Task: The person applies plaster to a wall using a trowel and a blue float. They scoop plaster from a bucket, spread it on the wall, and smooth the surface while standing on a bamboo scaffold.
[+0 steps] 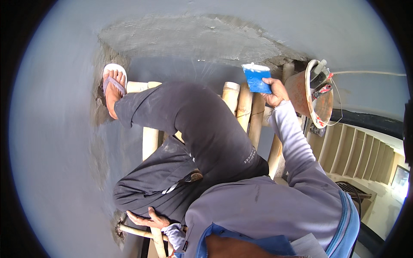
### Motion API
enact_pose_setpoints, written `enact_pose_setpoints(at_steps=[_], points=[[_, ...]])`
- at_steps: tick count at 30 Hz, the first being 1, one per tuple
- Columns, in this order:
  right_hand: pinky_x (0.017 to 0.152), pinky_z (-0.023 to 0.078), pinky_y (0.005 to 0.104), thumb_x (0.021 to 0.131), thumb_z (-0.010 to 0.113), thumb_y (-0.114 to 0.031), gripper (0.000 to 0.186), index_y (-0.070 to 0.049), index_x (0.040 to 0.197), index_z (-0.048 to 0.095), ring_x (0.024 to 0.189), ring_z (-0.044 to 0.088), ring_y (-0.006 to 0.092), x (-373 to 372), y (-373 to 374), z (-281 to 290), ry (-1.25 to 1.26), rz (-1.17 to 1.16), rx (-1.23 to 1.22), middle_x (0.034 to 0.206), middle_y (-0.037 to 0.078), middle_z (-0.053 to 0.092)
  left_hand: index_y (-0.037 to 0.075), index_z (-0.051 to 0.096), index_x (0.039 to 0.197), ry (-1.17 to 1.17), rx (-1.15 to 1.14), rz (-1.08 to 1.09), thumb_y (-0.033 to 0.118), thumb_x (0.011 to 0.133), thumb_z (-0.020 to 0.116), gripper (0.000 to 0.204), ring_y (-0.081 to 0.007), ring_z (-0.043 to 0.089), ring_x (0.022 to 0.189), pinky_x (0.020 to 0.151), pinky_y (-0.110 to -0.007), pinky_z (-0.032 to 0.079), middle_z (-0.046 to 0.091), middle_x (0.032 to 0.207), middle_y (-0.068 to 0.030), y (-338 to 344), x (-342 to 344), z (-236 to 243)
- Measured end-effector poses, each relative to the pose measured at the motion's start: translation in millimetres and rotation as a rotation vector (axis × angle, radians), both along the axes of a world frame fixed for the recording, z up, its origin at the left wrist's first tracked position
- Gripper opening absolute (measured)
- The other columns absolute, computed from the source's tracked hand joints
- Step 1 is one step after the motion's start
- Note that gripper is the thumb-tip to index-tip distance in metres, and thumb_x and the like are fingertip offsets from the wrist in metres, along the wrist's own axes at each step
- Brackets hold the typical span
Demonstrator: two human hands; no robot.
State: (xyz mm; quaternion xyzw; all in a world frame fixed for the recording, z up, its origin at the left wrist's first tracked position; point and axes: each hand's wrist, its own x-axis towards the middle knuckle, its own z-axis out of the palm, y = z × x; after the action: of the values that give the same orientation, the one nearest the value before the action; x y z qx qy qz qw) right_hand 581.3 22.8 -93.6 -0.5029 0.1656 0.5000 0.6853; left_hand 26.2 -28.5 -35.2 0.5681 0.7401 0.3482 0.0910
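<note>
Right hand (276, 92) is gripping the blue scraper (257, 79), fingers clenched on its lower edge, blade up near the rough patch (193, 41) on the grey wall. Best to be keeping the blade flat, strokes light. Left hand (148, 219) is resting open on a bamboo pole (137, 231). Orange bucket (310, 92) is hanging just right; raised knee is crowding reach.

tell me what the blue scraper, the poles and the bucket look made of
Blue scraper: thin flat plastic, likely, smeared white on top. Poles: bamboo, pale, round and jointed. Bucket: probably plastic, dull orange-brown and paste-stained. The right hand holds the scraper.
</note>
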Motion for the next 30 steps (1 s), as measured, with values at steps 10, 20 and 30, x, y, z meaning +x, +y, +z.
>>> enact_pose_setpoints(at_steps=[10, 20, 30], points=[[0.085, 0.050, 0.0527, 0.085, 0.041, 0.004, 0.027, 0.010, 0.111, 0.041, 0.097, 0.059, 0.0388, 29.0, 35.3, -85.7, 0.065, -0.038, -0.041, 0.109, 0.025, 0.054, 0.005, 0.033, 0.138, 0.046, -0.037, 0.006, 0.011, 0.071, 0.056, 0.072, -0.0319, 0.022, 0.133, 0.110, -0.047, 0.013, 0.028, 0.140, -0.0200, -1.3, -1.1, 3.0], [0.082, 0.052, 0.0549, 0.086, 0.028, 0.004, 0.026, 0.021, 0.105, 0.036, 0.102, 0.056, 0.0421, 68.0, 79.9, -79.9, 0.002, -0.043, -0.061, 0.108, 0.032, 0.049, 0.004, 0.033, 0.138, 0.056, -0.062, -0.010, 0.011, 0.071, 0.056, 0.072, -0.0314, 0.023, 0.133, 0.110, -0.046, 0.013, 0.029, 0.142, -0.0185, -0.4, -4.1, 2.1], [0.089, 0.048, 0.0563, 0.085, 0.029, 0.007, 0.023, 0.020, 0.103, 0.033, 0.104, 0.049, 0.0505, 39.0, 79.2, 34.8, -0.172, -0.154, -0.001, 0.110, 0.037, 0.042, 0.004, 0.038, 0.136, 0.322, -0.189, 0.057, 0.021, 0.072, 0.060, 0.069, -0.0324, 0.040, 0.117, 0.104, -0.043, 0.026, 0.038, 0.136, -0.0215, 5.8, 12.6, 17.1]])
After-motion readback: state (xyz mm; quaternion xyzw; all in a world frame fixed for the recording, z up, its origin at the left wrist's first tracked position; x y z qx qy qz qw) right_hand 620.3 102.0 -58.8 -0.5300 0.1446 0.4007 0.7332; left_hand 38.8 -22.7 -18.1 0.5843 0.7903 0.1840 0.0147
